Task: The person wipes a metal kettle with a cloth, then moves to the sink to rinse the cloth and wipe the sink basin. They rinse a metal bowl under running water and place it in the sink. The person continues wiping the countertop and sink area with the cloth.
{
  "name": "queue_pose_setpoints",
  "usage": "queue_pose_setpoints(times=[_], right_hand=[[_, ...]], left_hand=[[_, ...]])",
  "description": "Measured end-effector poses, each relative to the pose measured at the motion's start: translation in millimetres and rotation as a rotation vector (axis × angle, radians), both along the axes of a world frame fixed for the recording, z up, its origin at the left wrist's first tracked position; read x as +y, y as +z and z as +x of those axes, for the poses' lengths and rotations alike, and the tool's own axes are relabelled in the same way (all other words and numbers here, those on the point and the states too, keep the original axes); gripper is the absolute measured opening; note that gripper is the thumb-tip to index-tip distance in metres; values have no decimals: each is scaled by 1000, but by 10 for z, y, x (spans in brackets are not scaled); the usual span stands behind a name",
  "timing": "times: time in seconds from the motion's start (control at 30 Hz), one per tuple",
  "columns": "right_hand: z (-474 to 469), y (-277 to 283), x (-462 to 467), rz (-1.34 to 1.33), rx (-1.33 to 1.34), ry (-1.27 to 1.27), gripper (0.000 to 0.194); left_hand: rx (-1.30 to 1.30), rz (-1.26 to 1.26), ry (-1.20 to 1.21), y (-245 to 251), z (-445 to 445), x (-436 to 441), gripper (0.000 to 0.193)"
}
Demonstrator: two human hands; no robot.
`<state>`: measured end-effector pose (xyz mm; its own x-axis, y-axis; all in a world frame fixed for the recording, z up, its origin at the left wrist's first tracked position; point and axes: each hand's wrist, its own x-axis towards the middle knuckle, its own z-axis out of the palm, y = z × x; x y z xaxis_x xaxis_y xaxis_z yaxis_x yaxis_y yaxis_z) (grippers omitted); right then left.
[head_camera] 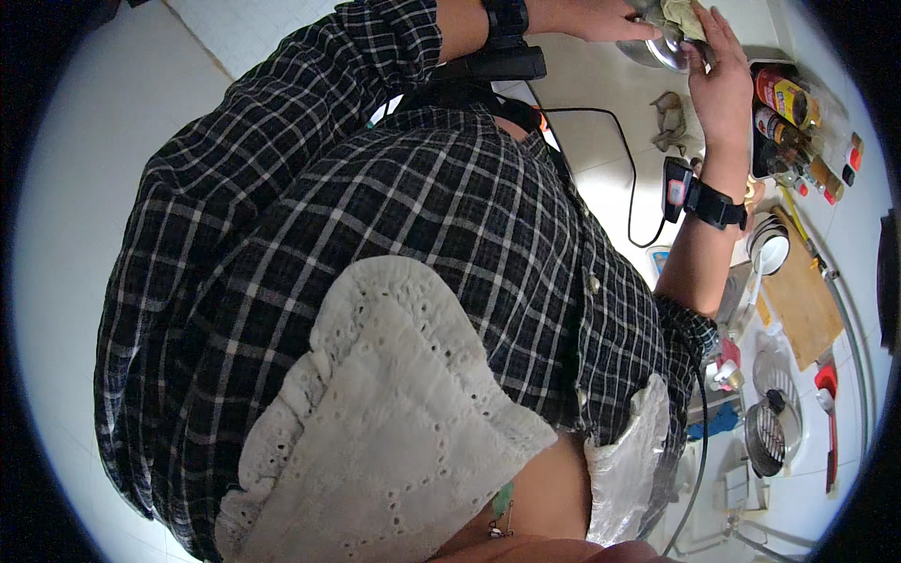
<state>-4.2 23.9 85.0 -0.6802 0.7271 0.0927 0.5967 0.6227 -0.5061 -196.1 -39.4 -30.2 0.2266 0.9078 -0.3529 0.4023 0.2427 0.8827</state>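
Note:
At the top right, a shiny metal vessel [665, 53] stands on the pale counter; its upper part is cut off by the picture's edge. Near its left rim, my left hand [595, 17] rests with the fingertips on the metal. My right hand [721, 88] reaches up along the vessel's right side, its thumb at the rim and its fingers against a yellowish cloth [681, 17]. That cloth sits between the thumb and fingers, partly out of frame. Dark straps with black devices circle both wrists. A greyish-brown rag [669, 119] lies crumpled below the vessel.
Right of my right hand, a dark tray [760, 158] holds bottles and packets. Farther down are a bowl with a white spoon [773, 250], a wooden cutting board [806, 310], a round strainer [766, 436] and a red-handled utensil [833, 436]. A black cable [626, 148] loops over the counter.

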Motion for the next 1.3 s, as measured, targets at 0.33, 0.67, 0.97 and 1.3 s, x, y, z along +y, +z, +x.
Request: queue_pose_setpoints(times=[0.33, 0.67, 0.97, 1.3], right_hand=[[649, -179, -1181, -843, -45, -25, 22], [566, -265, -1454, -1285, -13, -5, 20], [449, -485, -1482, -677, 12, -166, 13], [344, -1377, -1375, -402, -190, -98, 13]], left_hand=[[478, 212, -62, 659, -707, -260, 36], [80, -6, -673, 893, -758, -1236, 22], [137, 227, -564, 727, -501, -1270, 12], [270, 342, -369, -96, -70, -877, 21]])
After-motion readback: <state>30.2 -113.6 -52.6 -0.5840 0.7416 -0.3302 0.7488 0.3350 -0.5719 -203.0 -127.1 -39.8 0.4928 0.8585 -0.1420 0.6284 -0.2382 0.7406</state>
